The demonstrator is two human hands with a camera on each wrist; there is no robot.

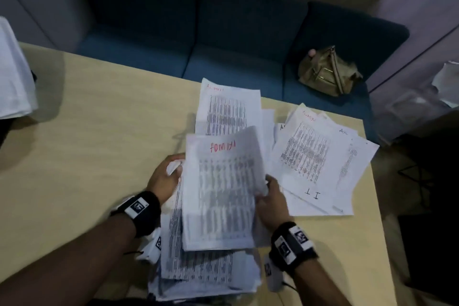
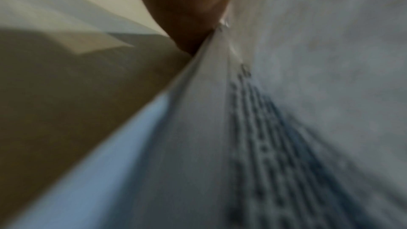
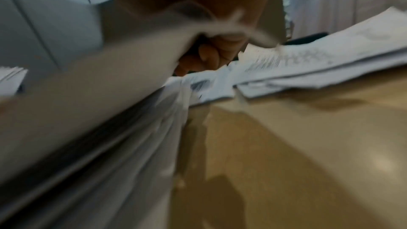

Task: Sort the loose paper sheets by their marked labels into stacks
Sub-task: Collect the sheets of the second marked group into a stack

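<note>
Fingers of both hands are pinching a sheet (image 1: pixel 223 189): left hand (image 1: pixel 165 177) at its left edge, right hand (image 1: pixel 272 202) at its right, above the near pile (image 1: pixel 198 271). Thin paper could be dragging a second sheet along, misfiling it.

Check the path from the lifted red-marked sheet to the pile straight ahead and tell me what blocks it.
Nothing visible does. The lifted sheet, pinched by the right hand and steadied by the left hand, overlaps the near edge of the far pile, whose top lies bare.
</note>
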